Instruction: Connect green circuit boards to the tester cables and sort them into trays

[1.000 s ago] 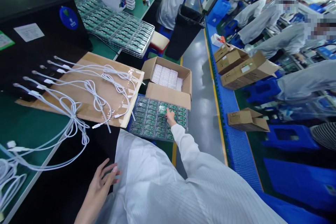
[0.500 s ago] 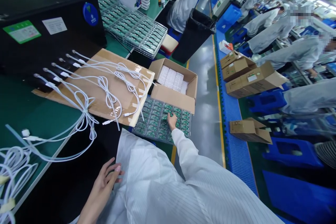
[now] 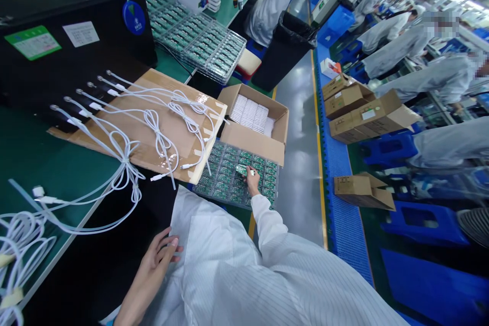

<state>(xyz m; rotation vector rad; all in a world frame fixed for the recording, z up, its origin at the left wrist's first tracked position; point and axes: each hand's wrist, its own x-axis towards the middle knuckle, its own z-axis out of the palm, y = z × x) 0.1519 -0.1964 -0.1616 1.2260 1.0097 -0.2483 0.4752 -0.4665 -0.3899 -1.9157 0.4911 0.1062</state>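
Pinched in the fingers of my right hand [image 3: 252,182] is a small green circuit board [image 3: 241,169], just over a clear plastic tray [image 3: 214,195] filled with rows of similar boards. My left hand [image 3: 157,257] hangs near my lap beside the white coat, its fingers loosely spread and holding nothing. Left of the tray, white cables [image 3: 156,135] with metal-tipped ends lie across a cardboard sheet [image 3: 132,137] on the green bench.
An open carton [image 3: 282,127] of white pieces sits behind the tray. Stacked board trays [image 3: 214,46] and a black machine [image 3: 95,5] stand at the back left. A black bin [image 3: 284,53] is beyond. Cartons [image 3: 361,112] and co-workers in white coats are on the right.
My right hand has lifted a circuit board out of the tray, and the board now shows in its fingers. My left hand stays almost in place.
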